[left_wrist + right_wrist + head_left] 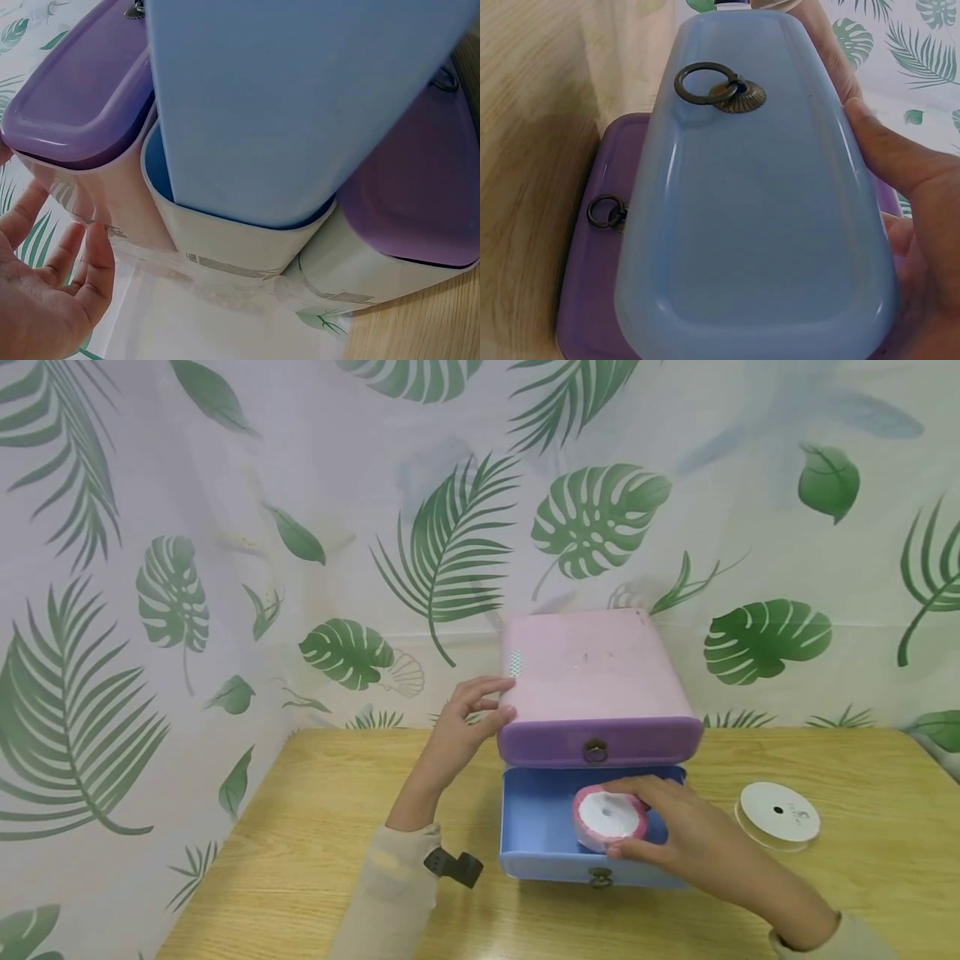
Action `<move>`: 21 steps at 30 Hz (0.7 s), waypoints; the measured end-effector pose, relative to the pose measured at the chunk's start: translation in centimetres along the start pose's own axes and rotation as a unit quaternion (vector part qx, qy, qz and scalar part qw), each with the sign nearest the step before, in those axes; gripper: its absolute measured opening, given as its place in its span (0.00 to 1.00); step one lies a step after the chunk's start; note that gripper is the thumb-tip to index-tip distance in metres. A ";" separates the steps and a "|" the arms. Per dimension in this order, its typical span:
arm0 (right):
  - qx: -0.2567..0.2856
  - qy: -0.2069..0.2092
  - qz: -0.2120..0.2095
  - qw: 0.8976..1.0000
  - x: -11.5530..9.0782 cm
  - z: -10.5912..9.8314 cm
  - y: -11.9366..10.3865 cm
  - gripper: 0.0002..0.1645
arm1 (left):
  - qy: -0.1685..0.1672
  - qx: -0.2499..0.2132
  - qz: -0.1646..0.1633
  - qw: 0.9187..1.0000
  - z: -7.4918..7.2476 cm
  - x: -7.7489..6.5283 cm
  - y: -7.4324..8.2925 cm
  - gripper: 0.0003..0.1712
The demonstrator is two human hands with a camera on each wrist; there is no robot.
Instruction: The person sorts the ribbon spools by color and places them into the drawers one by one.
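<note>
A small stack of drawers has a pink top box (585, 668) with a purple drawer front (645, 742). Below it the blue drawer (536, 814) is pulled out; another purple drawer (420, 187) sits lowest, closed. My right hand (705, 839) pinches a roll of pink ribbon (609, 817) by its edge, thumb on the near side, in or just over the blue drawer. In the right wrist view the drawer front hides the roll. My left hand (457, 739) rests its fingertips against the left side of the top box, fingers loosely extended.
On the table (330, 810), right of the drawers, lies a white spool (776, 814). A dark strap (453, 867) sticks out at the left wrist. A leaf-printed sheet (450, 568) hangs behind the stack. Ring pulls (706, 82) stand out from the drawer fronts.
</note>
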State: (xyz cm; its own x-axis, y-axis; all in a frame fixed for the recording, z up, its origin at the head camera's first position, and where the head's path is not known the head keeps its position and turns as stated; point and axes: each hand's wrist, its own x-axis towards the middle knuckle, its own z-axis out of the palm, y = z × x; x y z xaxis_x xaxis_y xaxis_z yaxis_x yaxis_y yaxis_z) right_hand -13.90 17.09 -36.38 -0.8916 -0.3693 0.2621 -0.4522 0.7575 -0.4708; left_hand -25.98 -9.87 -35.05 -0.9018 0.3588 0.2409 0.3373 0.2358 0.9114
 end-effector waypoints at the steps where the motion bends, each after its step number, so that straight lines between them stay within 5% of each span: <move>1: 0.010 -0.006 0.003 1.000 0.0 0.0 0.1 0.38 | 0.000 0.000 0.000 1.000 0.0 0.0 0.0 0.24; 6: 0.047 -0.023 0.013 0.999 -0.1 0.3 0.4 0.37 | -0.002 -0.001 -0.001 1.000 0.0 0.1 0.0 0.25; 21: 0.024 0.019 -0.005 1.000 -1.3 -0.1 0.4 0.28 | 0.000 0.000 -0.003 1.000 -0.1 0.0 0.0 0.24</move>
State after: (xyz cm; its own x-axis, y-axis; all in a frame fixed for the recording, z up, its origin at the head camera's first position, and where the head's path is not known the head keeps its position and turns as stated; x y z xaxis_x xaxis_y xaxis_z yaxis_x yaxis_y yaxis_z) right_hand -12.95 17.88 -36.83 -0.8859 -0.3550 0.2985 -0.4624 0.7264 -0.5084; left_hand -26.00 -9.93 -35.00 -0.9038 0.3572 0.2356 0.3321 0.2384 0.9126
